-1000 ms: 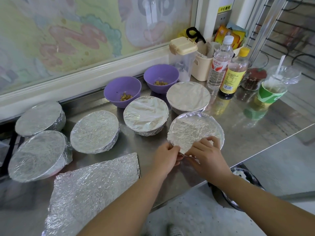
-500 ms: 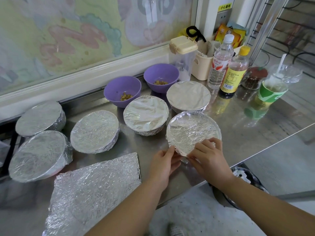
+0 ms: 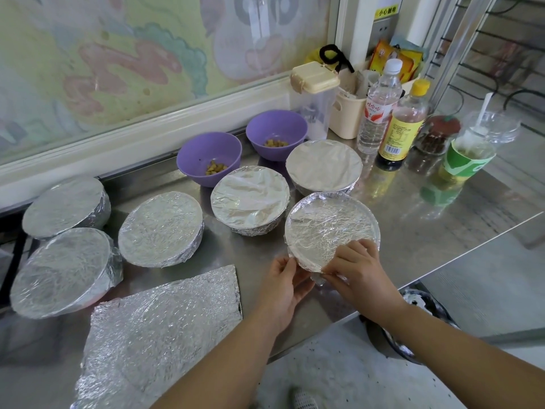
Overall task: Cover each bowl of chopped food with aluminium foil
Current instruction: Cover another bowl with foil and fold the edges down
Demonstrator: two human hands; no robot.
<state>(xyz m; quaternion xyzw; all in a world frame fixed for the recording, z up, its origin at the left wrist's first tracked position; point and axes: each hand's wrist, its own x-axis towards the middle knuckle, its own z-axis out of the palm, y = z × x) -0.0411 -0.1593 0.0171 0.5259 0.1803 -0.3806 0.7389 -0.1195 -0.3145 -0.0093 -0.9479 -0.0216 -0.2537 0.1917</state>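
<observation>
Head view. While both hands sit at its near rim, a round bowl wrapped in crinkled silver aluminium foil (image 3: 331,225) stands on the stainless-steel table (image 3: 427,216), front right of the group and close to the table's near edge.

Left hand (image 3: 284,283): grip closed on that bowl, fingers curled at the near-left rim, thumb on the foil edge. Right hand (image 3: 358,271): grip closed too, fingertips pinching the foil where it folds under the near rim.

Five other foil-covered round bowls on the table: two just behind (image 3: 250,196) (image 3: 323,165), one mid-left (image 3: 160,227), two far left (image 3: 63,206) (image 3: 60,268).

Two purple plastic bowls (image 3: 206,156) (image 3: 275,129) stand uncovered at the back near the wall, each with a little chopped yellowish food.

Flat loose sheet of silver aluminium foil (image 3: 165,323) lies at the near left, apart from the left hand.

Back right: clear white-capped plastic bottle (image 3: 379,110), yellow-capped bottle with yellow label (image 3: 404,128), green-sleeved clear cup (image 3: 464,159).
</observation>
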